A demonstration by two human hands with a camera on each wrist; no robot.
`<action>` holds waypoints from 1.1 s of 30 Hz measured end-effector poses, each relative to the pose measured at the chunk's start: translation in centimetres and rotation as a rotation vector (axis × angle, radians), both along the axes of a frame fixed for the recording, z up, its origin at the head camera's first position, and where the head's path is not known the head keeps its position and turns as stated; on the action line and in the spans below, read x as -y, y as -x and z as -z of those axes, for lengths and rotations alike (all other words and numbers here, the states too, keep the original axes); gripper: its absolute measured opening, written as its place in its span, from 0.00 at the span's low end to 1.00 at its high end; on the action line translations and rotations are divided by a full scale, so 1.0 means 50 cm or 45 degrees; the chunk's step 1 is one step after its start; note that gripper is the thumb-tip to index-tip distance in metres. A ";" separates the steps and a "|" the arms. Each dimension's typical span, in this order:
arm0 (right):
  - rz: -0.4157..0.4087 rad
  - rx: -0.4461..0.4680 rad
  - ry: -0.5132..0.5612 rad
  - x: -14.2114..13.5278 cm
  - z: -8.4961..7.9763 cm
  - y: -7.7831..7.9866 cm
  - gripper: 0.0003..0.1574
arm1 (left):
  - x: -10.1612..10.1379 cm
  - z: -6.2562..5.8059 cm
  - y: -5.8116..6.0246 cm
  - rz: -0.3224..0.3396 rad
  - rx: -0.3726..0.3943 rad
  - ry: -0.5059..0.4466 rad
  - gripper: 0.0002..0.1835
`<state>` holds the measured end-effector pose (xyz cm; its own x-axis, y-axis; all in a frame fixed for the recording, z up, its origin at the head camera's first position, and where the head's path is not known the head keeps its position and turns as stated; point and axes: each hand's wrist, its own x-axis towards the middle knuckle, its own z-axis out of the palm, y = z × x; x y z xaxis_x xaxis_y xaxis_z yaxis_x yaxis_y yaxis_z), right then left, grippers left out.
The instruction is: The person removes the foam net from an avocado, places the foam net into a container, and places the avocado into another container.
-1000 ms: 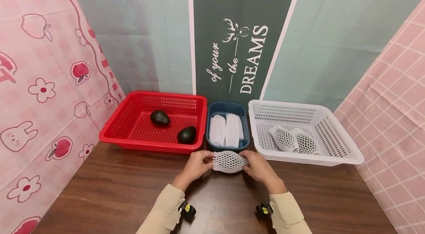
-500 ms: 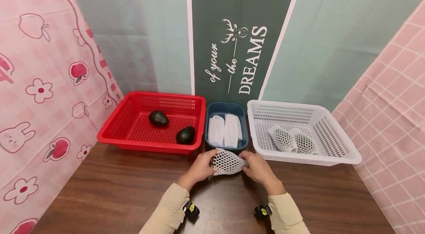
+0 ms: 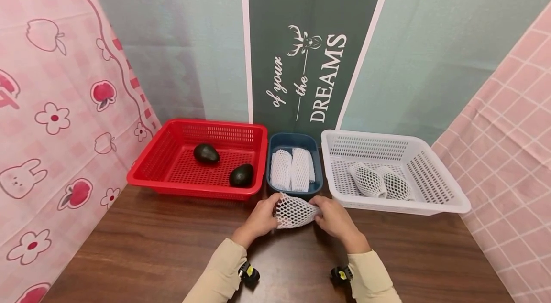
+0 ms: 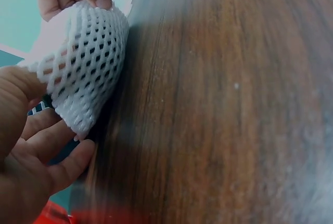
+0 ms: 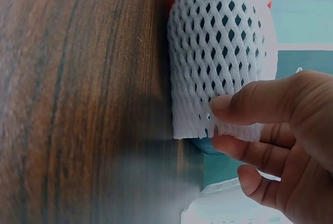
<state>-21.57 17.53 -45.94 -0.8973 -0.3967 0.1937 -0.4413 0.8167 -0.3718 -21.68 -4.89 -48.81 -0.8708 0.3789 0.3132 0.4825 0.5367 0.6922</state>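
Note:
A white foam fruit net (image 3: 297,211) bulges around something dark that shows through its mesh, low over the table in front of the blue bin. My left hand (image 3: 261,218) grips its left end, which is spread wide; in the left wrist view the thumb reaches into the opening and fingers (image 4: 70,164) lie at the rim. My right hand (image 3: 335,219) pinches the right end between thumb and forefinger, clear in the right wrist view, where the net's cut edge (image 5: 190,133) shows beside the thumb. The two hands face each other across the net.
Two avocados (image 3: 206,154) lie in a red basket (image 3: 185,187) at the left. A blue bin (image 3: 319,183) behind the hands holds several white foam nets (image 3: 281,169). In the white basket (image 3: 430,206) at the right lie two netted avocados (image 3: 369,181). A curtain stands behind.
My left hand has shifted a little right and closer around the net's left end, which has spread wider and tilted. My right hand has stayed nearly still.

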 end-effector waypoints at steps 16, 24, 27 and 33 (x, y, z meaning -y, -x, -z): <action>0.019 -0.013 0.029 -0.009 0.003 -0.003 0.13 | 0.007 0.005 0.000 0.093 -0.104 -0.026 0.27; -0.013 -0.039 0.067 -0.022 0.003 -0.006 0.13 | 0.028 0.003 -0.009 0.089 -0.053 -0.091 0.28; -0.004 -0.030 0.070 -0.025 0.002 -0.005 0.13 | 0.034 0.000 -0.011 0.093 -0.015 -0.123 0.28; 0.017 -0.009 0.064 -0.029 -0.001 -0.006 0.12 | 0.047 -0.002 -0.016 0.098 0.072 -0.194 0.29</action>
<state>-21.29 18.99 -45.91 -0.9008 -0.3745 0.2198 -0.4337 0.8027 -0.4095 -20.88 -7.22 -48.73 -0.8589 0.3968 0.3238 0.4763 0.3867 0.7897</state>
